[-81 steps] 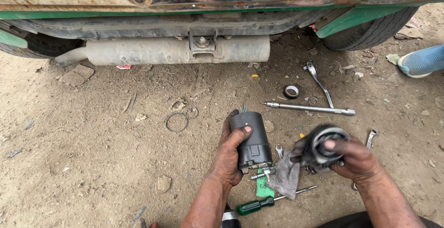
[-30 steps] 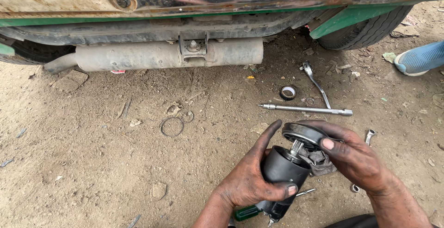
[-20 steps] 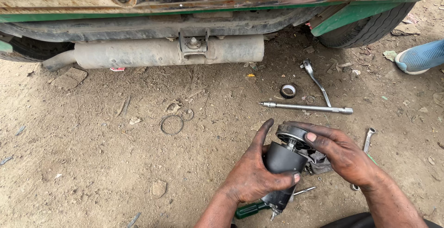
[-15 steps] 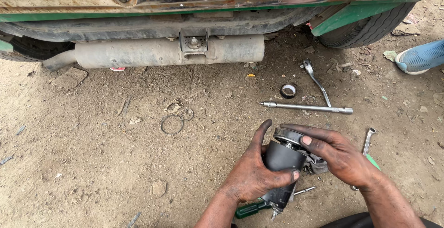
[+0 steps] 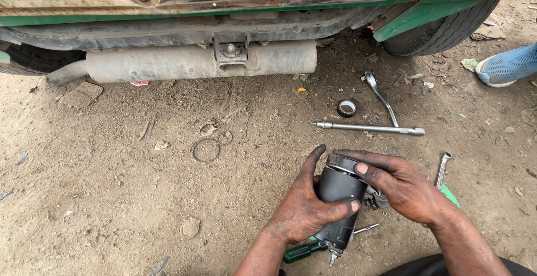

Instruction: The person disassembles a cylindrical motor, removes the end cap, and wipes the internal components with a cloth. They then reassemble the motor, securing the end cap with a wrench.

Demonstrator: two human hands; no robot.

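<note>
Black cylindrical motor housing (image 5: 339, 197) wrapped by left hand (image 5: 305, 209); right hand (image 5: 405, 189) fingers hide top cap.

There are two hands, the left (image 5: 305, 211) and the right (image 5: 405, 189), and both are on one black cylinder (image 5: 338, 197). On the ground lie one long metal bar (image 5: 369, 128), one ratchet wrench (image 5: 380, 92), one flat spanner (image 5: 442, 168), one roll of black tape (image 5: 347, 108), one green-handled screwdriver (image 5: 302, 251) and two wire rings (image 5: 206, 149). One blue shoe (image 5: 508, 66) shows at the right edge. One tyre (image 5: 442, 32) and one exhaust muffler (image 5: 196, 62) belong to the car.
</note>
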